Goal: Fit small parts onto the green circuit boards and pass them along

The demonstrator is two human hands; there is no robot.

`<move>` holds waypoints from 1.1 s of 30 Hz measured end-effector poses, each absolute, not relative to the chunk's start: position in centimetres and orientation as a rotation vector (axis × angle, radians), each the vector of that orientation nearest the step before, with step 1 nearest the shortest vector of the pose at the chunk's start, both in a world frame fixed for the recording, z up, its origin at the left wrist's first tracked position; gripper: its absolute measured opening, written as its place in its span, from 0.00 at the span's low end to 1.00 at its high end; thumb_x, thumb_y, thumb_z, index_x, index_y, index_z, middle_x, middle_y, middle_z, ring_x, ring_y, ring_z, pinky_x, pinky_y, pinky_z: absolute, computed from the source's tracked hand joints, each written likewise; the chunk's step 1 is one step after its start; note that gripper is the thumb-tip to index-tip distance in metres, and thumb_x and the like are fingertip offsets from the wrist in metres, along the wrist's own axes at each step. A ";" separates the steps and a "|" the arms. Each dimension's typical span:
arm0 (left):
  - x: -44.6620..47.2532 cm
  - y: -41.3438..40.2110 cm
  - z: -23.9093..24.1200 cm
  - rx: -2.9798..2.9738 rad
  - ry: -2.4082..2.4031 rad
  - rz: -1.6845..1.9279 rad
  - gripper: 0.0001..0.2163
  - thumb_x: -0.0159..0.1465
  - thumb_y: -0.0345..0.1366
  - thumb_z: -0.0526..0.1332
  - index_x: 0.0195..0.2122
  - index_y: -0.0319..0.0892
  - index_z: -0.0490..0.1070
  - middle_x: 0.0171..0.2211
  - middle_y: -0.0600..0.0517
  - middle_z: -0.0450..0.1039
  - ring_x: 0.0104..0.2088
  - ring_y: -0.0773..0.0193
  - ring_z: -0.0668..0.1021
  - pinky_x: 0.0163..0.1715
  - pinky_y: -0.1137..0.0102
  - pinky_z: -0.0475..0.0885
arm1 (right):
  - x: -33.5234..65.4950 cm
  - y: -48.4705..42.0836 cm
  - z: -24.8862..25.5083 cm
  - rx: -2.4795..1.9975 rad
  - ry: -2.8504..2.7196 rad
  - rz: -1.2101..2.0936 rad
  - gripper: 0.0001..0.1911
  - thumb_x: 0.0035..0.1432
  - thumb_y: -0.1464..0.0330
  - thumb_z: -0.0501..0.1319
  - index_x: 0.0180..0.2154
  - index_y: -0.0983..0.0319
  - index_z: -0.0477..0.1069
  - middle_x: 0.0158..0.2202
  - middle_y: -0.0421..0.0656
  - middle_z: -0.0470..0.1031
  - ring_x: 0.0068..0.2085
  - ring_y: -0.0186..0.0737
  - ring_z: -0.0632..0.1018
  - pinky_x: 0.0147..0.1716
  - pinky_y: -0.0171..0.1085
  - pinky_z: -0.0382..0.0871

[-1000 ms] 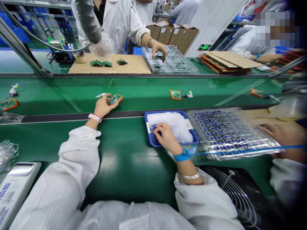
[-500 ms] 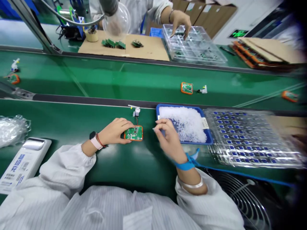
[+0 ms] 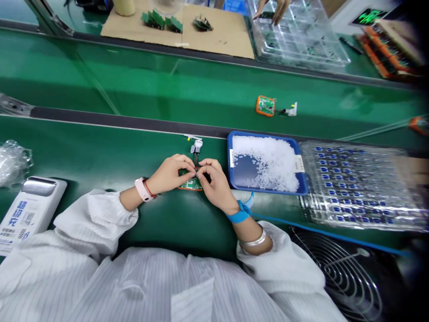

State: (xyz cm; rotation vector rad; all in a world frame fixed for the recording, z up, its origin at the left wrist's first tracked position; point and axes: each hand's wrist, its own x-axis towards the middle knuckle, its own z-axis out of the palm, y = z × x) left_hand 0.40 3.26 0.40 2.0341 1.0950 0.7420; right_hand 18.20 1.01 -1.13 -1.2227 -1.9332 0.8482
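A green circuit board [image 3: 191, 184] in an orange frame lies on the green bench, partly hidden under my fingers. Dark wires run from its top edge up to a white connector piece [image 3: 197, 145]. My left hand [image 3: 174, 173] is closed over the board's upper left, thumb and fingertips brought together near the wires. From the other side my right hand [image 3: 214, 184] pinches at the same spot, its fingertips meeting those of the left. What sits between the fingertips is too small and covered to make out.
Right of my hands stands a blue tray [image 3: 268, 190] of small white pieces, beside stacked clear trays [image 3: 360, 188] with blue parts. Another orange-framed board [image 3: 266, 106] lies beyond the rail. A white box [image 3: 28, 210] is at left, a fan [image 3: 338, 268] at lower right. Opposite, a person's hand [image 3: 273, 10] reaches into a divided case.
My right hand has come left from beside the blue tray, pinching a tiny whitish bit, to the board. My left fingers have shifted from the board's left edge to its top. The view has tilted down.
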 end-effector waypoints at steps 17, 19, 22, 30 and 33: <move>0.3 4.4 1.0 2.029 1.139 0.652 0.03 0.56 0.32 0.60 0.27 0.40 0.72 0.31 0.52 0.74 0.33 0.65 0.75 0.36 0.70 0.69 | 18.3 1.2 0.4 -1.289 -1.864 0.874 0.06 0.57 0.71 0.55 0.28 0.60 0.66 0.37 0.45 0.66 0.40 0.40 0.71 0.40 0.40 0.68; 0.1 4.2 0.6 2.075 1.109 0.666 0.04 0.58 0.33 0.59 0.32 0.41 0.72 0.33 0.52 0.74 0.36 0.64 0.75 0.39 0.69 0.69 | 19.7 1.3 1.4 -1.289 -1.842 0.761 0.06 0.58 0.69 0.55 0.29 0.60 0.67 0.38 0.45 0.68 0.42 0.40 0.72 0.42 0.41 0.68; 0.0 4.1 0.4 2.126 1.111 0.626 0.05 0.58 0.34 0.58 0.34 0.42 0.71 0.35 0.51 0.74 0.37 0.63 0.75 0.40 0.67 0.68 | 23.1 2.2 1.8 -1.423 -1.755 0.528 0.06 0.58 0.68 0.56 0.29 0.60 0.68 0.37 0.45 0.69 0.42 0.42 0.72 0.41 0.43 0.68; 0.1 4.1 0.3 2.148 1.110 0.633 0.07 0.59 0.35 0.59 0.38 0.42 0.70 0.36 0.52 0.75 0.37 0.63 0.76 0.41 0.68 0.68 | 27.6 4.3 -1.5 -1.665 -1.802 0.415 0.05 0.53 0.71 0.58 0.25 0.61 0.69 0.32 0.45 0.67 0.39 0.45 0.70 0.41 0.47 0.67; 0.1 4.0 0.4 2.129 1.116 0.633 0.08 0.59 0.35 0.58 0.40 0.42 0.70 0.37 0.52 0.75 0.38 0.63 0.76 0.42 0.68 0.69 | 27.2 4.1 -1.7 -1.668 -1.828 0.375 0.06 0.53 0.72 0.58 0.25 0.60 0.68 0.32 0.46 0.67 0.40 0.46 0.69 0.43 0.49 0.65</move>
